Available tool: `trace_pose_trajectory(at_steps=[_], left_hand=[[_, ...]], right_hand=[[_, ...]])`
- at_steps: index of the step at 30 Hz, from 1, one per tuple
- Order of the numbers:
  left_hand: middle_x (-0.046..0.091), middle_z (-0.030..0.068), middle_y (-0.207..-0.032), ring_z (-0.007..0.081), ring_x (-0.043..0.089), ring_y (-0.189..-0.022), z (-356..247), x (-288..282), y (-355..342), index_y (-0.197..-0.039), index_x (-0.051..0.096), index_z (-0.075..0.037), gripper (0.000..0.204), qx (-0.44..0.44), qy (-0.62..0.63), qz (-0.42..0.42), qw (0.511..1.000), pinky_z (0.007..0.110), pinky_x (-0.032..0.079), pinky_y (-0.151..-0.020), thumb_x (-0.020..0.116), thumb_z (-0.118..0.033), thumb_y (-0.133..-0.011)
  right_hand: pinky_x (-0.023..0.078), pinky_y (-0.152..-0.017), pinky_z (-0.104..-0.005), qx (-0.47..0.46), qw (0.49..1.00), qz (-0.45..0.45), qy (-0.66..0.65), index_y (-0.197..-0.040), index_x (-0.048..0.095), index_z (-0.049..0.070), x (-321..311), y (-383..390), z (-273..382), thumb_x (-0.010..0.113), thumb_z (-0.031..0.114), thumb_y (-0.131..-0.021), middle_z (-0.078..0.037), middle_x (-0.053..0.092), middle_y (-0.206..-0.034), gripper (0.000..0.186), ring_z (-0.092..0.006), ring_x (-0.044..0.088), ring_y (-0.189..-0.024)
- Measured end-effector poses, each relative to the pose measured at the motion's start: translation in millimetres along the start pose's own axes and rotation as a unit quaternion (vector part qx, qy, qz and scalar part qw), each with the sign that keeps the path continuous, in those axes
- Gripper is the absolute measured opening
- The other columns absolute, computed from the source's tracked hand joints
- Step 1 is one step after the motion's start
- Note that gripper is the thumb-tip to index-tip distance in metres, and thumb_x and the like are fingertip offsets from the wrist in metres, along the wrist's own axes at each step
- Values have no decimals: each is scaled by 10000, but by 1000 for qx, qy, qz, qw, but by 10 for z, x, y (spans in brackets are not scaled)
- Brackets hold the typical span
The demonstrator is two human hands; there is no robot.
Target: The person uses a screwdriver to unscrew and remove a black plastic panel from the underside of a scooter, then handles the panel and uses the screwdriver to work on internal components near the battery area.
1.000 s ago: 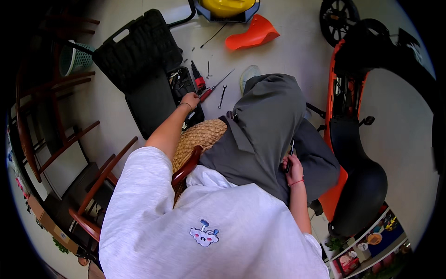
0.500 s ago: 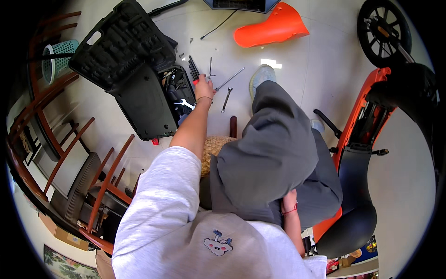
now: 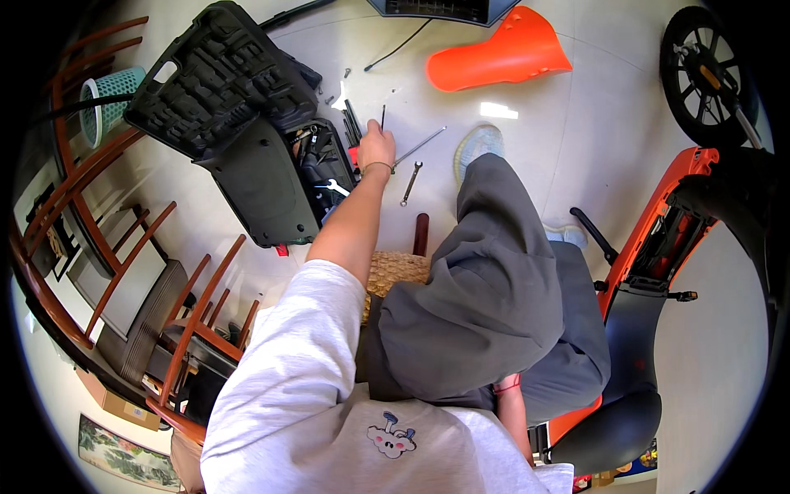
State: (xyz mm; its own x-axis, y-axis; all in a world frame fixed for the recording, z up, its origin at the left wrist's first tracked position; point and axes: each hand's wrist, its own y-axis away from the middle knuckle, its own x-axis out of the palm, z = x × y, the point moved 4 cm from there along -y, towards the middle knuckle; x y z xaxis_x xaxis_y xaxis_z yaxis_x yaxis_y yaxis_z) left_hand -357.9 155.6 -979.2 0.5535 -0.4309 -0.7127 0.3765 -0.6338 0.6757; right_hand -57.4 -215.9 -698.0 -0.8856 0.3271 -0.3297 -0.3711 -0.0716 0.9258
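My left hand (image 3: 377,150) reaches down to the floor beside an open black tool case (image 3: 259,177). Its fingers are closed at the lower end of a dark L-shaped hex key (image 3: 383,115), which sticks out past the fingertips. Left of the fingers stand out several black hex keys (image 3: 352,122) in a red holder (image 3: 354,156), partly covered by the hand. A long thin metal rod (image 3: 421,145) and a combination wrench (image 3: 411,183) lie to the right. My right hand (image 3: 504,384) rests by my lap, its fingers hidden by the grey trousers.
An orange curved panel (image 3: 498,53) lies ahead, with small screws (image 3: 346,72) near the case. An orange and black vehicle (image 3: 650,247) with a spoked wheel (image 3: 706,78) is at right. Wooden chairs (image 3: 193,329) and a mint basket (image 3: 107,99) are at left; a woven stool (image 3: 395,270) is below me.
My left hand has shifted from the red hex key holder slightly right to the loose hex key. The whole view has moved a little. My right hand has sunk further behind the trousers.
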Motion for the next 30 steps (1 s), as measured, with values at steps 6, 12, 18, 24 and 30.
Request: trace_pose_trajectory(at_steps=[6,12,18,24,30], left_hand=[[623,237,-1014,423,597,-928,139,-524,-645,-933,579,-3,192,92,63,-188,976,492,475,-791,462,-144,-874],[611,301,-1028,443,594,-987,-6,-630,-847,-1066,511,45,238,-78,68,-144,984,477,472,-860,438,-73,-873],[629,288,-1024,413,623,-977,41,-590,-1046,-1090,529,24,247,-125,35,-174,976,463,500,-838,427,-81,-891],[621,287,-1032,424,613,-956,49,-545,-1089,-1089,524,12,250,-54,67,-224,971,472,482,-823,463,-145,-905],[628,263,-1040,416,603,-985,-1,-532,-1160,-1203,464,-36,336,-45,101,-222,969,462,467,-849,524,-171,-902]], right_hand=[[468,-865,-295,-1,999,31,7,-1182,569,-19,80,-65,52,524,94,-918,-75,636,-1090,290,-175,597,-985],[471,-861,-291,8,999,35,8,-1184,568,-17,65,-101,3,525,95,-918,-73,637,-1085,292,-172,598,-981],[473,-858,-288,24,999,41,20,-1187,568,-15,-1,-114,-28,527,96,-919,-72,639,-1080,293,-169,598,-976],[477,-854,-272,14,999,26,-20,-1217,558,1,159,-88,158,551,85,-910,-69,635,-1088,319,-152,602,-960],[480,-864,-271,13,999,36,-33,-1240,537,-10,228,-121,170,560,75,-905,-73,631,-1098,346,-150,603,-966]])
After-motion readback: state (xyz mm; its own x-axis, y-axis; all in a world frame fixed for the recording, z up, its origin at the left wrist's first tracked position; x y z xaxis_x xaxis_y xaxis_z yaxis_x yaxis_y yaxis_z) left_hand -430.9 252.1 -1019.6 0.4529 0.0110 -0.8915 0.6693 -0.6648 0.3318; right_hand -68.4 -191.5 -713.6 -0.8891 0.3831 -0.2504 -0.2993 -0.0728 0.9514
